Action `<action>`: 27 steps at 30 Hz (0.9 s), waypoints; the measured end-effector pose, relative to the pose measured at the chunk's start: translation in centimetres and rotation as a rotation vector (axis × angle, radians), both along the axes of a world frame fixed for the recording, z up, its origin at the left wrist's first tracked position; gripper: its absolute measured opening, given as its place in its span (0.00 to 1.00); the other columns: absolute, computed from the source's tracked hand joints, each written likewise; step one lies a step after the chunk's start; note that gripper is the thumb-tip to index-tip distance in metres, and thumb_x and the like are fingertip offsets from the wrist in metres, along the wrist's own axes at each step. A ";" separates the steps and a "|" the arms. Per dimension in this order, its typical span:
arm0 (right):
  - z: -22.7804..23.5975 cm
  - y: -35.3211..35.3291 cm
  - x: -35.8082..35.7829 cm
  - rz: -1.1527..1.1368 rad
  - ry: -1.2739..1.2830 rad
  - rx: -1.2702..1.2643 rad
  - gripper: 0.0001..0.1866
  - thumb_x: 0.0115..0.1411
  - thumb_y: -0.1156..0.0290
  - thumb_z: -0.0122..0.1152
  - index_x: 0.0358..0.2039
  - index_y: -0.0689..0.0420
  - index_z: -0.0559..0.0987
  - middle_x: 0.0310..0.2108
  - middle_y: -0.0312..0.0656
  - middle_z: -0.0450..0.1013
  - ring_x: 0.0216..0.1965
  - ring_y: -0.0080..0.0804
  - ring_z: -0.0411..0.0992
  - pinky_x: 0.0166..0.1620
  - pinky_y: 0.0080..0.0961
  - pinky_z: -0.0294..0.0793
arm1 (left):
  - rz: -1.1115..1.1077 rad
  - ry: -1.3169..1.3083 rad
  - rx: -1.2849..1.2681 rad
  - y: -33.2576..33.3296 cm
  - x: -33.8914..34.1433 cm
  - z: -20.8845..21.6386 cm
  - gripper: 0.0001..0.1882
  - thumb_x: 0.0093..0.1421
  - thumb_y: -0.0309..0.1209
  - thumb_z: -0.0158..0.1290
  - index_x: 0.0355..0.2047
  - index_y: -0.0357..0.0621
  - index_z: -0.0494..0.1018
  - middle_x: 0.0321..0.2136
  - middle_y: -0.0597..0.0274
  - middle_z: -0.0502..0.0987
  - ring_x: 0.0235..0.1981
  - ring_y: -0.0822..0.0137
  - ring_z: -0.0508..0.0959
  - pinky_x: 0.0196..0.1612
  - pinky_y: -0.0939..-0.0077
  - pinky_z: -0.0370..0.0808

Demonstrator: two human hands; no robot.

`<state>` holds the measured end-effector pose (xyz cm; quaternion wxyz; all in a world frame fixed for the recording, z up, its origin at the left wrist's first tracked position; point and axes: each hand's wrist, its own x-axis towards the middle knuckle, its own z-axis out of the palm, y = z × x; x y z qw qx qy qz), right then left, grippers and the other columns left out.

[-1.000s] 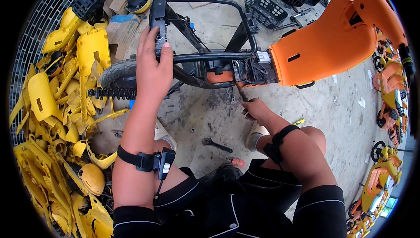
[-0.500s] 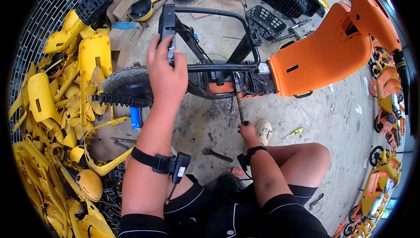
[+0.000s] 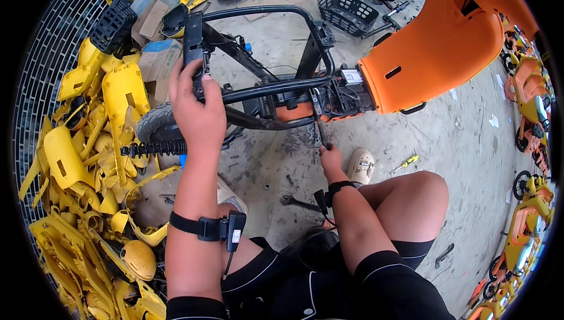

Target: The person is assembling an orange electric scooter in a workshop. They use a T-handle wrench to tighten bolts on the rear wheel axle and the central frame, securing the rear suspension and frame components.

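Scooter frame (image 3: 276,88), black and tubular: curved yellow plastic panels (image 3: 66,156) heap beside it; our left hand (image 3: 200,113) grips its end, our right hand (image 3: 331,160) a slim rod (image 3: 322,134).

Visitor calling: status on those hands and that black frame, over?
Left fingers on black frame, at one end. Right fingers wrapped around dark rod near frame. Nothing seen blocking; wrench lies on floor.

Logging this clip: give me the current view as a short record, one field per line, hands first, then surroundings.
Left hand: on the end of a black metal frame
Right hand: closed around a dark rod-like tool, its far end at the frame's near side
Nearby parts: orange body panel, coil-spring shock absorber, tyre
Floor: wrench, yellow-handled screwdriver
Left side: heap of yellow panels
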<state>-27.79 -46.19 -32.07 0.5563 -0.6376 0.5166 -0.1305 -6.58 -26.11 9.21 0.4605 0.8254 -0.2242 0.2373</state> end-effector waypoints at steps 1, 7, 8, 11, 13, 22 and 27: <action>-0.3 -0.4 0.2 -0.005 0.001 -0.003 0.15 0.61 0.72 0.61 0.47 0.65 0.78 0.31 0.41 0.78 0.31 0.29 0.75 0.35 0.28 0.73 | -0.001 0.008 -0.007 -0.3 -0.1 0.0 0.15 0.63 0.27 0.50 0.50 0.41 0.75 0.57 0.49 0.69 0.57 0.53 0.71 0.58 0.64 0.68; 2.0 -0.8 3.0 0.002 0.102 -0.083 0.17 0.59 0.73 0.63 0.47 0.66 0.78 0.32 0.46 0.78 0.33 0.35 0.77 0.36 0.34 0.74 | 0.022 -0.007 0.003 0.1 -0.1 -0.2 0.14 0.64 0.28 0.49 0.49 0.41 0.75 0.57 0.49 0.70 0.58 0.54 0.71 0.61 0.65 0.65; 2.4 -0.8 3.3 -0.001 0.144 -0.111 0.17 0.59 0.73 0.63 0.47 0.67 0.78 0.32 0.47 0.78 0.33 0.37 0.77 0.36 0.35 0.74 | 0.023 -0.021 0.010 0.2 0.0 -0.2 0.14 0.63 0.27 0.50 0.48 0.40 0.75 0.56 0.49 0.70 0.56 0.53 0.72 0.59 0.65 0.67; 3.0 -1.1 3.6 0.026 0.190 -0.077 0.17 0.58 0.69 0.64 0.45 0.65 0.79 0.38 0.54 0.79 0.42 0.50 0.77 0.44 0.41 0.74 | 0.021 -0.060 0.038 0.4 0.3 -0.4 0.14 0.63 0.27 0.50 0.48 0.40 0.76 0.56 0.50 0.70 0.54 0.54 0.72 0.57 0.64 0.68; 2.7 -1.1 3.4 0.040 0.188 -0.054 0.17 0.58 0.66 0.64 0.45 0.63 0.80 0.41 0.57 0.79 0.46 0.56 0.76 0.49 0.44 0.74 | 0.038 -0.048 0.039 0.3 0.2 -0.5 0.14 0.63 0.27 0.50 0.48 0.40 0.76 0.56 0.50 0.70 0.54 0.54 0.72 0.57 0.64 0.68; -1.5 -2.4 1.9 0.039 0.019 -0.103 0.15 0.65 0.69 0.57 0.46 0.66 0.79 0.28 0.44 0.78 0.23 0.30 0.76 0.29 0.31 0.74 | 0.040 -0.001 0.072 -0.6 0.3 -0.7 0.15 0.64 0.28 0.49 0.49 0.38 0.75 0.58 0.45 0.69 0.60 0.52 0.69 0.64 0.62 0.62; 2.7 -0.9 2.7 0.023 0.131 0.022 0.19 0.63 0.61 0.57 0.49 0.61 0.79 0.44 0.56 0.78 0.49 0.56 0.75 0.51 0.44 0.72 | 0.071 -0.038 0.102 0.4 0.6 -0.9 0.15 0.66 0.27 0.47 0.51 0.36 0.74 0.55 0.52 0.73 0.57 0.59 0.72 0.63 0.68 0.63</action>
